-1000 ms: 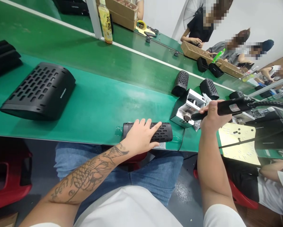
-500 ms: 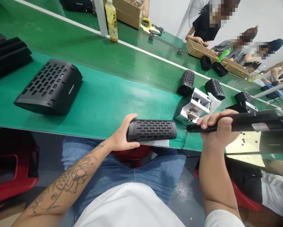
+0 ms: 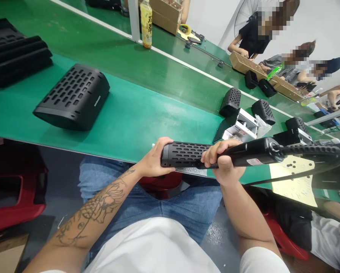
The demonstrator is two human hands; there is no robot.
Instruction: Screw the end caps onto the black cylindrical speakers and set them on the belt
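Observation:
My left hand [image 3: 158, 157] is closed round the left end of a black slotted housing [image 3: 184, 153] at the front edge of the green bench. In my right hand [image 3: 222, 161] is a black corded electric screwdriver [image 3: 252, 151], lying almost level with its cable off to the right. The screwdriver's front end is at the housing's right part; my fingers hide whether the tip sits in a hole. Just behind my right hand stands a silver metal device [image 3: 240, 127] with a black side.
A larger black perforated housing [image 3: 73, 96] stands left on the green bench [image 3: 147, 110]. Stacked black parts [image 3: 16, 55] lie far left. More black housings [image 3: 231, 101] stand back right. Yellow paper [image 3: 293, 182] with small dark pieces lies right. A bottle [image 3: 146, 24] and co-workers are beyond.
My right hand has brought the screwdriver left, from beside the housing to its right part. My left hand still holds the housing. The whole view has shifted slightly.

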